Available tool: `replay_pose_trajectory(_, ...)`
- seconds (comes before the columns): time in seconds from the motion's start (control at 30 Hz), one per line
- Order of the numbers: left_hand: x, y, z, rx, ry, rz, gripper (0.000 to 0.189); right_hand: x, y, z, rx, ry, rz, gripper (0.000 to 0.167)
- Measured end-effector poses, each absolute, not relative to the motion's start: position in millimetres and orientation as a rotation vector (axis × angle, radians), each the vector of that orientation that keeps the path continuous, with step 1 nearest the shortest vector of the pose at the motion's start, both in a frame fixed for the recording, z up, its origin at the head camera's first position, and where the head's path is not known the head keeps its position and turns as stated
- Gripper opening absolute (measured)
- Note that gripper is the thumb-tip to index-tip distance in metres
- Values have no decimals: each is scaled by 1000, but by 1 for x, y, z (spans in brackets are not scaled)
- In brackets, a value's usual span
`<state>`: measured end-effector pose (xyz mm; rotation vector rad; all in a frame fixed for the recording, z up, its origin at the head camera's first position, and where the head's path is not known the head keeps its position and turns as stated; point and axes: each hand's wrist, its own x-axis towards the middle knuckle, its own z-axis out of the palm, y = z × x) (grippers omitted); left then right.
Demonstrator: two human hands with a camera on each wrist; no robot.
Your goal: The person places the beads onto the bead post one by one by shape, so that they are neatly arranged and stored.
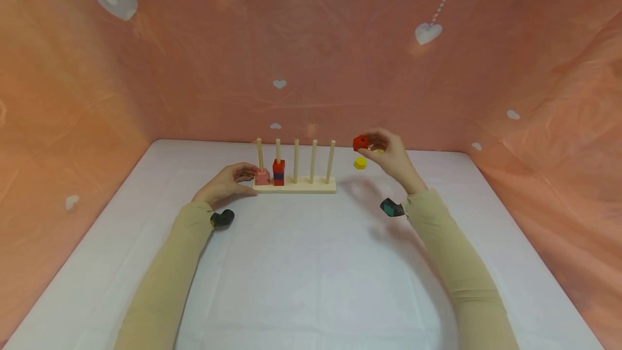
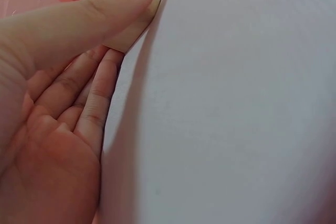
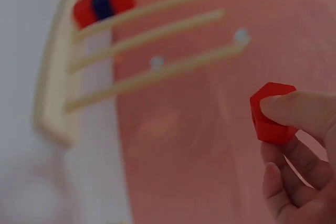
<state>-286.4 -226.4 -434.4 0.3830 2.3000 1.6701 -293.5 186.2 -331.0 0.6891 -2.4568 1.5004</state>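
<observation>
The white table (image 1: 301, 263) lies under the rack (image 1: 295, 189) and spreads well out in front of it. The rack is a long base with five upright pegs (image 1: 314, 161); the three towards its right end are bare.

At the rack's left end is the left hand (image 1: 225, 182), thumb along the base's front edge and the other fingers behind, together clamped on that end. A low, firm hold like this should stop the base sliding or tipping, provided it does not drag the rack sideways.

Raised to the right of the rack is the right hand (image 1: 390, 153), its thumb and fingertips clamped on the red block (image 1: 358, 143), which is apart from every peg. For threading it, a light pinch on its sides would serve best, leaving the hole free; the thumb lies across one face, and I cannot tell whether it covers an opening. The block would need its hole in line with a peg before being let down, or it could catch on the tip.

On the rack's second peg from the left sits the stack (image 1: 279, 172), red, blue, red; on the leftmost, the pink block (image 1: 263, 178). Right of the rack lies a yellow block (image 1: 360, 163), which the right wrist should clear.
</observation>
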Motion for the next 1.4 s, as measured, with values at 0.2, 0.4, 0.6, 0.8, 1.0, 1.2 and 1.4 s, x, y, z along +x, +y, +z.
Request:
replay_pose_trajectory(0.2, -288, -226, -434, 407, 2293, 1670, 63, -272, 151, -294, 778, -2346, 1578, 36)
replay_pose_trajectory(0.4, -288, -226, -433, 398, 2294, 1669, 63, -274, 121, -289, 910, -2294, 1659, 37)
replay_pose_trajectory(0.6, -287, -225, -433, 368, 2275, 1684, 61, -293, 96, -304, 974, -2318, 1654, 37)
replay_pose_trajectory(0.8, -286, -225, -433, 371, 2266, 1689, 61, -301, 75, -310, 1005, -2358, 1566, 33)
replay_pose_trajectory(1.0, -286, -226, -433, 367, 2256, 1697, 62, -306, 64, -314, 982, -2417, 1502, 31)
replay_pose_trajectory(1.2, -287, -227, -434, 380, 2285, 1689, 60, -306, 57, -317, 953, -2516, 1470, 31)
replay_pose_trajectory(1.4, -289, -229, -435, 394, 2286, 1687, 61, -303, 53, -335, 876, -2548, 1426, 30)
